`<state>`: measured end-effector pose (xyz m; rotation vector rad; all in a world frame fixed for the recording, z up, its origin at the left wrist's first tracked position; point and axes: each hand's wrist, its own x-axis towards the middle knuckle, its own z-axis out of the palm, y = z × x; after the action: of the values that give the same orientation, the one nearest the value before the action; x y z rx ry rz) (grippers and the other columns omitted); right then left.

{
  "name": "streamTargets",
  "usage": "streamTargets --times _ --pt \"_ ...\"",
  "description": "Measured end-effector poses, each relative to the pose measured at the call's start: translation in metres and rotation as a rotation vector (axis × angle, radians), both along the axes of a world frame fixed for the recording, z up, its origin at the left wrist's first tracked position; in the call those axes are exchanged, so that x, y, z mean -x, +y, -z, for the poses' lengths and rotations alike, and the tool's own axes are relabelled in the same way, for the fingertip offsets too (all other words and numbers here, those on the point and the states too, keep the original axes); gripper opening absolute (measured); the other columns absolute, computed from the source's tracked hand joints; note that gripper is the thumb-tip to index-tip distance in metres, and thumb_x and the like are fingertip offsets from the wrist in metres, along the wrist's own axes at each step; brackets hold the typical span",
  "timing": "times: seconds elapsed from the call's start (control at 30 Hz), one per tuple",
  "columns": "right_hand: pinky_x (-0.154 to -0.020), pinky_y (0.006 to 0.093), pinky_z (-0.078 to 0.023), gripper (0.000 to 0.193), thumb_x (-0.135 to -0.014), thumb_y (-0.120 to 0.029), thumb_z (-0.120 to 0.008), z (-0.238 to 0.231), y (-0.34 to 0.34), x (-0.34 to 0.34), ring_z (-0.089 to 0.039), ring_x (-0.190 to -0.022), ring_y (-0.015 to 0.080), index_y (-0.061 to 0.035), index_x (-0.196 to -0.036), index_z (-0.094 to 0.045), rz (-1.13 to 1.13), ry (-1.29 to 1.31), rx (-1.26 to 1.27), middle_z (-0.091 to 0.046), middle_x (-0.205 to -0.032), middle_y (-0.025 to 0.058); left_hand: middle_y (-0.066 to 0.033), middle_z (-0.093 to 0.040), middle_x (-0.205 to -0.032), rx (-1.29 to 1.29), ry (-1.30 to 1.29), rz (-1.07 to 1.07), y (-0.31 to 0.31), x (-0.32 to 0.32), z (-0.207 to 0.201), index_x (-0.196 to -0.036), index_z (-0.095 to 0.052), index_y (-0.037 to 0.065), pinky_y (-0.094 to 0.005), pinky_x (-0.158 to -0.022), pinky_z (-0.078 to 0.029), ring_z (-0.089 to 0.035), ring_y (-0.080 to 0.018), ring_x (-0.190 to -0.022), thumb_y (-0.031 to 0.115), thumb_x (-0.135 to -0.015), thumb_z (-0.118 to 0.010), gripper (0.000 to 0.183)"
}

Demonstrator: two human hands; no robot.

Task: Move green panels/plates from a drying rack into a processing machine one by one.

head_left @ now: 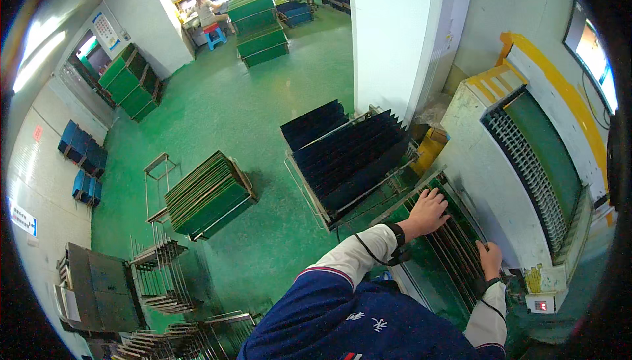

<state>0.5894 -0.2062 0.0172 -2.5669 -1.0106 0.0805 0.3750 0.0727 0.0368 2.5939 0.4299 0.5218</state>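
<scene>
My left hand [426, 214] is closed over the top edges of thin green panels [449, 249], its fingers bent around one of them. The panels stand on edge in a row in a metal rack close to my body. Farther along the same row, nearer the machine, my right hand [488, 259] pinches a panel edge between thumb and fingers. Which single panel each hand grips is hard to make out. Wristbands with black cables sit on both wrists.
At my right stands a pale machine [474, 143] with a slotted conveyor [530, 169]. A rack of dark panels [349, 156] stands ahead, a rack of green panels [209, 195] to the left. A white pillar [388, 31] rises beyond. Metal racks [161, 268] stand lower left; people sit far off.
</scene>
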Motion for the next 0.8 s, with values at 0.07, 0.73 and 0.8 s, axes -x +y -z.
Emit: streamTargets --times 0.07,0.73,0.8 --pt "-0.063 0.0498 -0.04 0.054 -0.092 -0.045 -0.075 0.001 0.001 -0.001 -0.055 -0.065 0.0424 0.0048 -0.075 -0.062 0.0 -0.009 0.002 -0.057 -0.071 0.0262 -0.0167 -0.062 -0.128 -0.001 -0.011 0.001 0.001 0.0 0.001 -0.116 -0.069 0.004 -0.0534 -0.118 -0.033 -0.045 -0.0403 -0.138 0.038 -0.093 -0.069 0.041" --pt "-0.064 0.0477 -0.037 0.06 -0.093 -0.048 -0.073 0.02 -0.002 -0.018 -0.05 -0.064 0.0373 0.0053 -0.072 -0.053 0.036 -0.008 0.066 -0.05 -0.067 0.0218 -0.0155 -0.062 -0.126 -0.001 -0.024 -0.014 0.001 -0.006 0.012 -0.118 -0.068 0.004 -0.0532 -0.115 -0.036 -0.046 -0.0401 -0.139 0.04 -0.092 -0.072 0.044" --pt "-0.065 0.0492 -0.038 0.059 -0.093 -0.047 -0.073 0.024 -0.004 -0.022 -0.051 -0.066 0.0395 0.0056 -0.073 -0.055 0.017 -0.065 0.038 -0.054 -0.07 0.0231 -0.0154 -0.062 -0.125 0.023 0.016 0.002 0.003 -0.006 0.003 -0.119 -0.068 0.004 -0.0528 -0.115 -0.036 -0.046 -0.0399 -0.139 0.04 -0.091 -0.072 0.045"
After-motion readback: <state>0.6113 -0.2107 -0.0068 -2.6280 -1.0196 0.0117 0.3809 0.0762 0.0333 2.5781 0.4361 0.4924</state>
